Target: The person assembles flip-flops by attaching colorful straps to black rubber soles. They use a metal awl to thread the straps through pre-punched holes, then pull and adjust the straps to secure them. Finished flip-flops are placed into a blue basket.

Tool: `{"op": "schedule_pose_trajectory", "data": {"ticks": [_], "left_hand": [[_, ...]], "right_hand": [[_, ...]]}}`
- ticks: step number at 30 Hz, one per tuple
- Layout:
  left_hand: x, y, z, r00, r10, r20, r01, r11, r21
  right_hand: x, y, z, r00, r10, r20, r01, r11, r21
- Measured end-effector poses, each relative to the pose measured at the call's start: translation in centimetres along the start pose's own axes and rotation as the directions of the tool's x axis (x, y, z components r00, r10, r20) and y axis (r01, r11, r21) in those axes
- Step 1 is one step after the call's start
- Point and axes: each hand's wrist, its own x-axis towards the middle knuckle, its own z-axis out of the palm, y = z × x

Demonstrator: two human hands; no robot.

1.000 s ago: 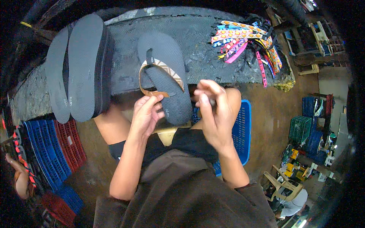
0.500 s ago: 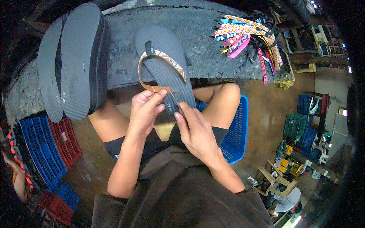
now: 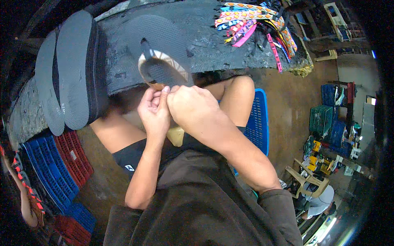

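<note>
A dark grey flip-flop sole (image 3: 158, 30), smeared by motion, lies toe away from me, overlapping the bench edge. Its strap (image 3: 174, 61), patterned brown and white, loops over it from the black toe post (image 3: 144, 48). My left hand (image 3: 155, 108) is closed, its thumb and fingers pinching the strap's near end beside the sole. Close against it, my right hand (image 3: 193, 102) makes a fist, back upward, over the sole's heel. The thin metal tool seen in it earlier is hidden now.
Stacked dark soles (image 3: 76, 69) stand on the left of the black bench (image 3: 119, 53). Patterned straps (image 3: 250, 18) are heaped at its far right. Below are blue crates (image 3: 49, 164) at left and a blue basket (image 3: 259, 123) by my right leg. Another person (image 3: 320, 201) is at lower right.
My right hand has turned over and moved up and left, against my left hand. The strap's loop has drawn in closer to the sole, and the metal tool has gone out of sight.
</note>
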Motion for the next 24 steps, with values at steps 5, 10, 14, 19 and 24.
{"op": "schedule_pose_trajectory", "data": {"ticks": [5,10,14,19,24], "left_hand": [[-0.6,0.6,0.6,0.996,0.004,-0.087,0.033,0.908,0.418],[-4.0,5.2,2.0,0.998,-0.02,-0.057,0.027,0.992,0.126],[-5.4,8.4,3.5,0.998,0.029,0.064,-0.039,0.987,0.159],[-4.8,11.8,4.5,0.992,0.108,0.07,-0.111,0.993,0.039],[-5.7,14.6,5.7,0.981,-0.188,0.055,0.196,0.928,-0.316]], "right_hand": [[-8.1,-0.2,-3.6,0.966,0.234,-0.108,-0.186,0.923,0.337],[-5.8,4.7,5.1,0.815,0.567,0.119,-0.031,-0.162,0.986],[-3.5,4.3,11.5,0.95,0.296,-0.097,0.245,-0.518,0.82],[-2.8,1.8,8.7,0.907,0.392,-0.155,0.302,-0.348,0.887],[-3.4,1.3,6.9,0.902,0.414,-0.124,0.278,-0.336,0.9]]}}
